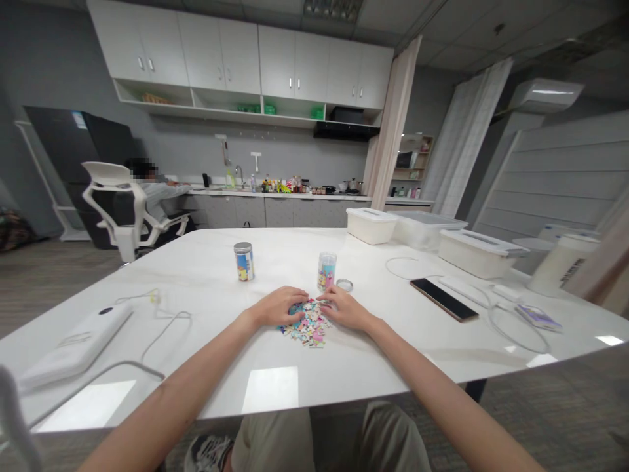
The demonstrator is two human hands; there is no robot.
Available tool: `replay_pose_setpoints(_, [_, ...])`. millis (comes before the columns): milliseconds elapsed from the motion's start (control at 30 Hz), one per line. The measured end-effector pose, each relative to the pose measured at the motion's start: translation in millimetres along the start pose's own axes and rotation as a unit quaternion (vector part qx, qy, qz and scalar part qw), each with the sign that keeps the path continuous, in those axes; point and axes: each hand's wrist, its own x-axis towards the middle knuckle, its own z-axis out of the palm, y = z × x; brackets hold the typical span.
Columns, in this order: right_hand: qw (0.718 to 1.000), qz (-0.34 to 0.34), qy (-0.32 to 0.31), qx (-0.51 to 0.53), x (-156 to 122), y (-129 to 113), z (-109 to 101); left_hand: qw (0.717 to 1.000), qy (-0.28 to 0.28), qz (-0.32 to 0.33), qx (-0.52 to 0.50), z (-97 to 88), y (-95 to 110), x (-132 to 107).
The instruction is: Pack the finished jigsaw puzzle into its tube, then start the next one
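A small heap of colourful jigsaw puzzle pieces (310,328) lies on the white table (206,275) in front of me. My left hand (279,305) rests at the heap's left side, thumb and fingers apart, fingertips over the pieces. From the right, my right hand (348,308) reaches the heap with its fingers bent and spread, touching the edge of the pieces. Just behind it stands a clear jar (327,270) with a printed picture, its top uncovered. A round silver lid (344,285) lies beside that jar. Further left, another printed jar (244,263) stands upright with its metal lid on.
A phone (443,299), white cables and a small purple-and-white packet (538,317) lie to the right. Lidded plastic boxes (371,226) line the back right, near a white pitcher (565,265). A white power strip (78,344) lies left. A person (164,196) sits beyond the table.
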Motion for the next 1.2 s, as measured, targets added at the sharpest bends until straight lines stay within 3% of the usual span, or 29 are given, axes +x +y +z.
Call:
replay_pose_setpoints(200, [1.000, 0.012, -0.014, -0.013, 1.3, -6.6, -1.2, 1.000, -0.007, 0.006, -0.018, -2.6, 9.1, 2.8])
replay_pose_setpoints(400, [1.000, -0.012, -0.010, -0.003, 1.1, -1.9, -3.3, 0.999, -0.014, 0.002, 0.039, -0.6, 10.8, 5.9])
replay_pose_setpoints(533, [1.000, -0.003, 0.002, -0.004, 2.8, 1.6, -18.9, 0.997, -0.031, -0.003, 0.065, -4.1, 12.1, 4.5])
replay_pose_setpoints(667, [0.989, 0.133, 0.028, -0.057, -7.4, 9.2, -50.7, 0.997, -0.054, -0.022, 0.041, -3.7, 8.4, -0.7])
replay_pose_setpoints(700, [0.978, 0.187, 0.023, -0.088, -15.0, 10.5, -56.7, 0.997, -0.060, -0.034, 0.031, -2.5, 6.7, -2.1])
replay_pose_setpoints(767, [0.968, 0.228, 0.022, -0.107, -36.5, 10.1, -60.8, 0.995, -0.083, -0.061, 0.009, 0.7, 3.5, -4.0])
replay_pose_setpoints(867, [0.965, 0.240, -0.006, -0.105, -72.4, -2.1, -45.1, 0.987, -0.126, -0.093, -0.016, 5.4, 2.2, -3.5])
replay_pose_setpoints(967, [0.962, 0.250, -0.056, -0.093, -89.4, -23.4, -19.2, 0.986, -0.135, -0.097, -0.027, 10.2, 5.7, 0.0])
replay_pose_setpoints(1067, [0.963, 0.247, -0.078, -0.077, -78.5, -41.9, -4.7, 0.988, -0.129, -0.075, -0.037, 16.4, 11.7, 4.4])
replay_pose_setpoints(1200, [0.969, 0.210, -0.128, -0.029, -47.4, -52.4, -6.4, 0.987, -0.115, -0.092, -0.062, 22.8, 20.1, 9.7])
